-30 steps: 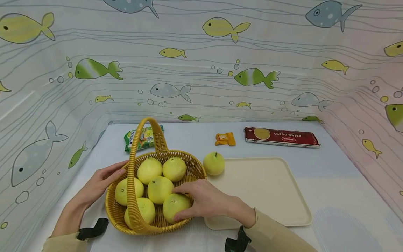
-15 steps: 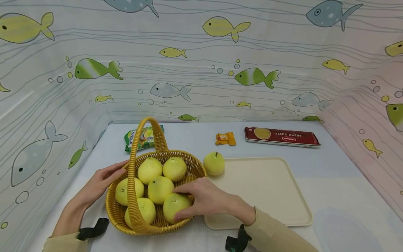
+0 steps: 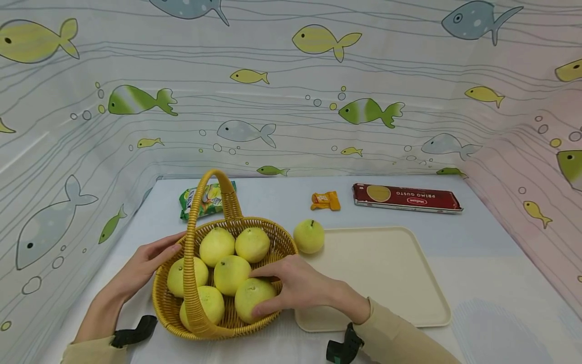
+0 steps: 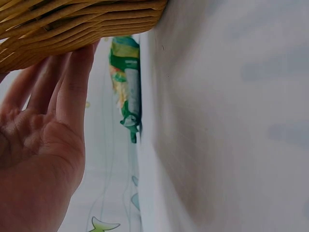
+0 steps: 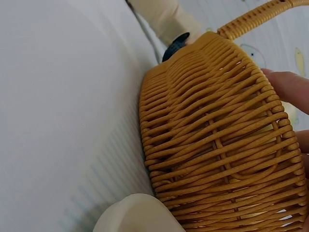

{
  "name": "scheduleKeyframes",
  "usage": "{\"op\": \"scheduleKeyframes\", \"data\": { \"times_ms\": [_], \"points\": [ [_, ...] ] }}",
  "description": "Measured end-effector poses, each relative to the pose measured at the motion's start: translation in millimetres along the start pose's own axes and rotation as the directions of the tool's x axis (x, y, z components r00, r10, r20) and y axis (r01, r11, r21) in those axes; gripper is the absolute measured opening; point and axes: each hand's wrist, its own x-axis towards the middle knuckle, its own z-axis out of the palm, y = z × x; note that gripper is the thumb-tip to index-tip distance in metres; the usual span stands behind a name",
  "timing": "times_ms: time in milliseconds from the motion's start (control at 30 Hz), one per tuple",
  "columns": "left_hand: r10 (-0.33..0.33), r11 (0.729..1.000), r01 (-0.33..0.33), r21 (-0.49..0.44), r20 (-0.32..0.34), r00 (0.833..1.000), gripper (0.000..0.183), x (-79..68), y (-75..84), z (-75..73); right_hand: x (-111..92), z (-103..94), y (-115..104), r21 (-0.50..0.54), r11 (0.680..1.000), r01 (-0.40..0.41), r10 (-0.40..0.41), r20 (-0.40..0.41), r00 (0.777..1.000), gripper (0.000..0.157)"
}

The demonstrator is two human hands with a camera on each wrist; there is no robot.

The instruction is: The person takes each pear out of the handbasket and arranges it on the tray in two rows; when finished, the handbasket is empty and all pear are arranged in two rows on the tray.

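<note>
A yellow wicker basket (image 3: 285, 243) with a tall arched handle holds several round pale-yellow pears. My left hand (image 3: 144, 263) rests against the basket's left side, thumb at the rim. In the left wrist view, straight fingers (image 4: 75, 92) touch the outside of the weave. Reaching over the right rim, my right hand (image 3: 302, 285) grips the front-right pear (image 3: 247, 299) between thumb and fingers, while the pear sits among the others. From the right wrist view, the basket wall (image 5: 217, 135) hides that pear, and only parts of the fingers (image 5: 292, 89) show above the rim.
A cream tray (image 3: 377, 273) lies to the right of the basket. One pear (image 3: 309, 236) stands by its back-left corner. Behind are a green snack packet (image 3: 210, 202), a small orange wrapped sweet (image 3: 325, 200) and a dark red Primo Gusto packet (image 3: 406, 197).
Almost nothing differs. My right hand has shifted very slightly on the pear; the left hand and basket hold their places.
</note>
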Motion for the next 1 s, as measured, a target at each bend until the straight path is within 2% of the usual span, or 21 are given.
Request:
{"op": "scheduleKeyframes", "data": {
  "times_ms": [467, 1000],
  "points": [
    [0.005, 1.0, -0.005, -0.004, -0.004, 1.0, 0.048, 0.5, 0.1, -0.1, 0.0, -0.9, 1.8, 0.061, 0.998, -0.003, 0.003, -0.013, 1.0, 0.056],
    [0.0, 1.0, 0.0, -0.002, -0.006, 1.0, 0.049, 0.3, 0.7, 0.3, -1.7, -3.7, 2.1, 0.138, 0.989, -0.058, 0.058, 0.002, 0.998, 0.056]
  ]
}}
